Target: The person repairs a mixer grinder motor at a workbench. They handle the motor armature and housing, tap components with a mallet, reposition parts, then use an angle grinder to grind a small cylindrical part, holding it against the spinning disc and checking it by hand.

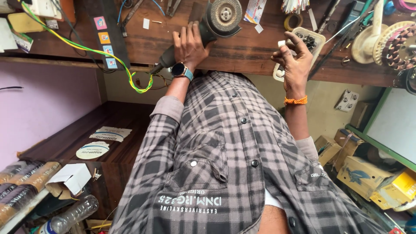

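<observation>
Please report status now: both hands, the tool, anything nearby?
Left hand grips angle grinder on wooden bench. Right hand open, fingers over parts tray. Nothing blocking.

Even, soft daylight-type light filling whole frame, no hard shadows. Wide-angle lens bending edges w/ strong curve: workbench [242,52] edge bowing, cardboard boxes [364,169] at right stretching. Centre staying sharp, plaid shirt [225,156] crisp. Slight glare showing on plastic bottle [71,214] bottom left. Corners softening a bit. Under-bench area sitting dimmer.
</observation>
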Available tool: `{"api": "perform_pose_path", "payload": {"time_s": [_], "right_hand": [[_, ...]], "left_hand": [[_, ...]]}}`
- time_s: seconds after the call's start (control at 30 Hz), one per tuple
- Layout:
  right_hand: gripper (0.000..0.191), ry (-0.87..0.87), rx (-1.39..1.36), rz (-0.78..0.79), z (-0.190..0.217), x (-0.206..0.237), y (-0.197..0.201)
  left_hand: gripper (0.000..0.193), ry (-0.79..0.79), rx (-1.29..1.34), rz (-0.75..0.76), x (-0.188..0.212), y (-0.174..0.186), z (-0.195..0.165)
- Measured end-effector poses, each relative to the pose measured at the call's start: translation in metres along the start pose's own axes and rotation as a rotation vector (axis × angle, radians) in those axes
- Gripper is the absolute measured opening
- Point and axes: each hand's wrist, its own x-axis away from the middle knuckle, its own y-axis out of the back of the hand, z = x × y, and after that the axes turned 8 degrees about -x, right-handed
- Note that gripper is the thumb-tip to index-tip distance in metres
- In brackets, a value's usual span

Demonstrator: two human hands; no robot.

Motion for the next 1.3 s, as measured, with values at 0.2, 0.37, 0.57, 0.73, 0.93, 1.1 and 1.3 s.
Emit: {"api": "perform_pose_path", "payload": {"time_s": [0.2, 0.37, 0.57, 0.73, 0.93, 1.1, 1.3], "right_hand": [[0.034, 0.088, 0.081, 0.087, -0.002, 0.005, -0.003], [0.036, 0.015, -0.024, 0.035, -0.004, 0.000, -0.003], [0.031, -0.108, -0.180, 0.027, 0.003, -0.011, 0.002], [0.027, 0.082, 0.088, 0.014, 0.017, -0.020, -0.010], [0.027, 0.635, 0.792, 0.212, 0.038, -0.046, -0.045], [0.038, 0.767, 1.026, 0.436, 0.040, -0.077, -0.078], [0.028, 0.898, 1.122, 0.608, 0.039, -0.096, -0.097]], "left_hand": [[0.095, -0.051, 0.004, -0.035, -0.003, 0.007, 0.004], [0.094, -0.093, 0.013, -0.021, -0.004, 0.009, 0.006], [0.092, -0.122, -0.005, -0.017, -0.006, 0.008, 0.006], [0.092, -0.114, -0.033, 0.015, -0.009, 0.013, 0.004], [0.091, -0.118, -0.013, -0.073, -0.012, 0.014, 0.006], [0.089, -0.125, -0.011, -0.096, -0.015, 0.015, 0.005], [0.088, -0.116, -0.038, -0.080, -0.017, 0.017, 0.005]]}}
